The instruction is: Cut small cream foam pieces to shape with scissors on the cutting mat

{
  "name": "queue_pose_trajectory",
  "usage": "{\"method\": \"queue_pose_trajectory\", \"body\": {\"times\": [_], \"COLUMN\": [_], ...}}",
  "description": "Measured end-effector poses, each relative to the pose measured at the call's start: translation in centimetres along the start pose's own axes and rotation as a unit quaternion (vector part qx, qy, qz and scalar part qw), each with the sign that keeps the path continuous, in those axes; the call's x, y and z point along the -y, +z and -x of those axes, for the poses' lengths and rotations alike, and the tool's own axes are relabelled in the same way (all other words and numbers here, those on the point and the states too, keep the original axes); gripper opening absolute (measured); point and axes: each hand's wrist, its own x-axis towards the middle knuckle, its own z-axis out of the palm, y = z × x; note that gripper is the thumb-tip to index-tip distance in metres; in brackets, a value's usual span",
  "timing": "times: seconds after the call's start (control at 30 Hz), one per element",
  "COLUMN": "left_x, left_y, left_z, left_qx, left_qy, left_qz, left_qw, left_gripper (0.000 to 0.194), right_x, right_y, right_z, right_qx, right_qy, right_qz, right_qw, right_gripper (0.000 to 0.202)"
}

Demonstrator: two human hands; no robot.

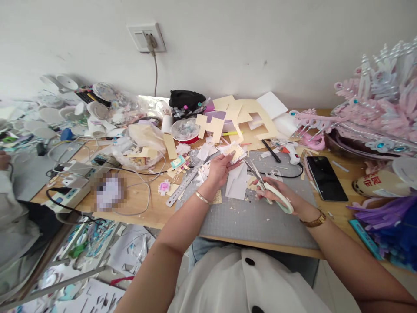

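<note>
- The left hand (221, 168) pinches a pale card (235, 151) between thumb and fingers, above the far part of the grey mat (247, 221).
- The right hand (280, 191) is curled round the handles of the scissors (269, 188); their blades point at the card, though from here I can't tell whether they touch it.
- A power strip (70, 189) lies near the left end of the tabletop (150, 216).
- A plastic bag (140, 145) sits right of it, farther back.
- A steel ruler (184, 187) slants across the mat's left edge.
- A black pouch (187, 101) rests toward the tabletop's back edge, just behind a bowl (185, 130).
- Cut sheets (243, 114) heap along that back edge.
- A glue gun (293, 153) lies by the mat's far right corner.
- A phone (326, 178) lies flat beyond the mat's right edge.
- A cup (369, 183) lies on its side, near the tabletop's right end.
</note>
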Motion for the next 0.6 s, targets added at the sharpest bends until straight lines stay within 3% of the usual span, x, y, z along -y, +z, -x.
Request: {"method": "queue_pose_trajectory", "body": {"times": [0.13, 0.4, 0.6], "left_x": [0.0, -0.2, -0.4], "left_y": [0.1, 0.0, 0.2], "left_z": [0.1, 0.1, 0.2], "left_qx": [0.006, -0.001, -0.008], "left_qy": [0.012, 0.018, 0.016], "left_qz": [-0.01, -0.019, -0.021], "left_qw": [1.0, 1.0, 1.0], "left_gripper": [0.016, 0.017, 0.018], "right_x": [-0.3, -0.7, 0.0], "right_y": [0.2, 1.3, 1.8], "right_z": [-0.4, -1.1, -1.2], "right_qx": [0.02, -0.055, -0.057], "right_qy": [0.022, 0.038, 0.039], "right_qz": [-0.023, -0.038, -0.027], "right_qw": [0.999, 0.997, 0.997], "right_gripper": [0.05, 0.046, 0.043]}}
